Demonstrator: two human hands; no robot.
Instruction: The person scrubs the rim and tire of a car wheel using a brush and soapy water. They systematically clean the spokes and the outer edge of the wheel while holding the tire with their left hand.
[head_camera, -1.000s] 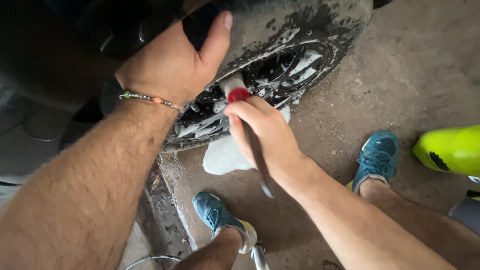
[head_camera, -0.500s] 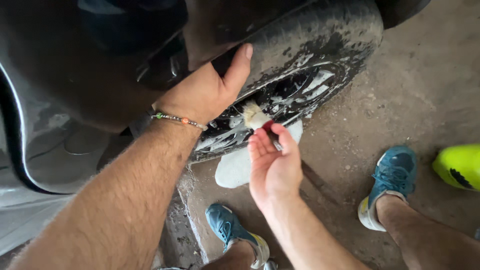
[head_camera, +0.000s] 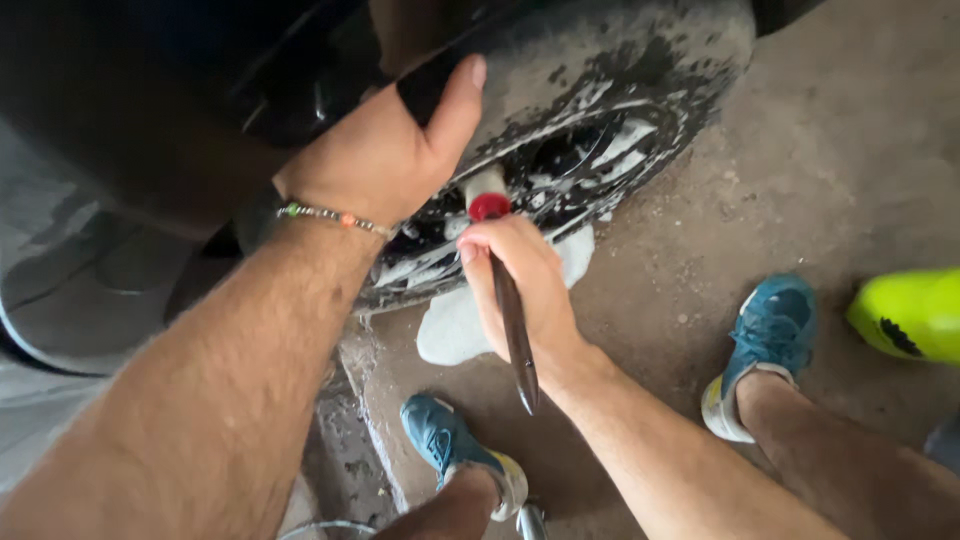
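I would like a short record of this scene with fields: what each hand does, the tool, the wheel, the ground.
left hand: left hand rests on the tyre, thumb up
right hand: right hand grips a brush with a red collar, head at the wheel rim
wheel: soapy, dirty
ground: concrete floor, foam patch
feet: blue shoes
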